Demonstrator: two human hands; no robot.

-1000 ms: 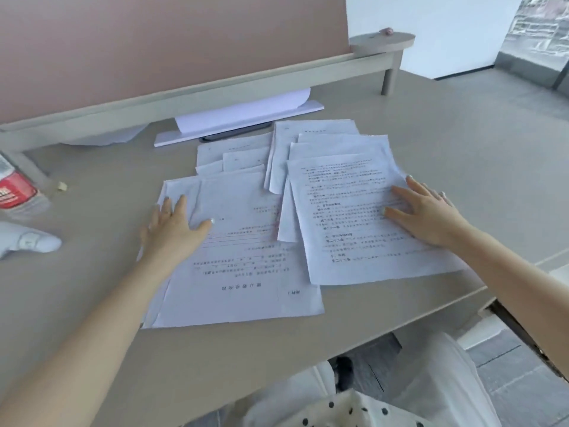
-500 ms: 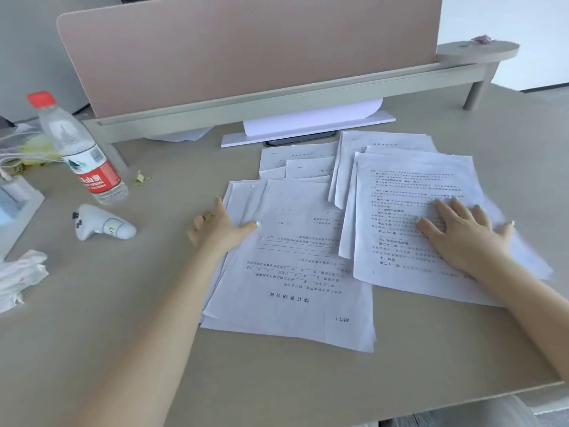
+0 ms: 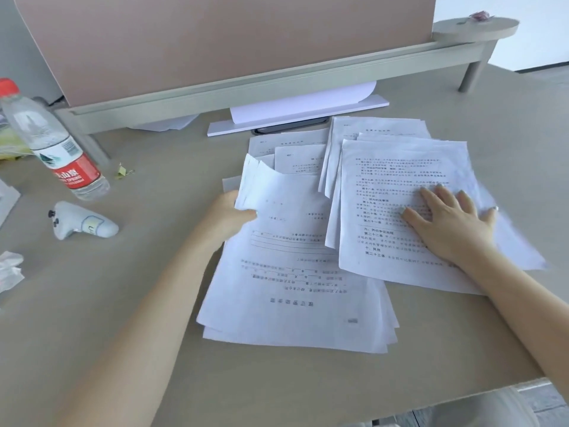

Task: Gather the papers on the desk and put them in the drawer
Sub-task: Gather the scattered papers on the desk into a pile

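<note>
Printed white papers lie spread over the middle of the beige desk (image 3: pixel 123 303). The left pile (image 3: pixel 295 291) holds several sheets with upside-down text; its far left corner is curled up off the desk. My left hand (image 3: pixel 231 215) pinches that lifted edge, thumb on top. The right pile (image 3: pixel 400 177) overlaps the left one and fans toward the desk's right side. My right hand (image 3: pixel 449 223) rests flat on it, fingers spread. More sheets (image 3: pixel 289 149) peek out behind both piles. No drawer is visible.
A pink divider panel (image 3: pixel 215 41) on a grey shelf rail (image 3: pixel 277 87) closes off the back. Under it lie a white board (image 3: pixel 295 118) and paper. A water bottle (image 3: pixel 52 143), a small white device (image 3: pixel 83 224) and crumpled tissue (image 3: pixel 9 269) sit at the left.
My left hand went from lying flat on the left pile to gripping and lifting its far left edge. My right hand stays pressed on the right pile. The view has shifted left.
</note>
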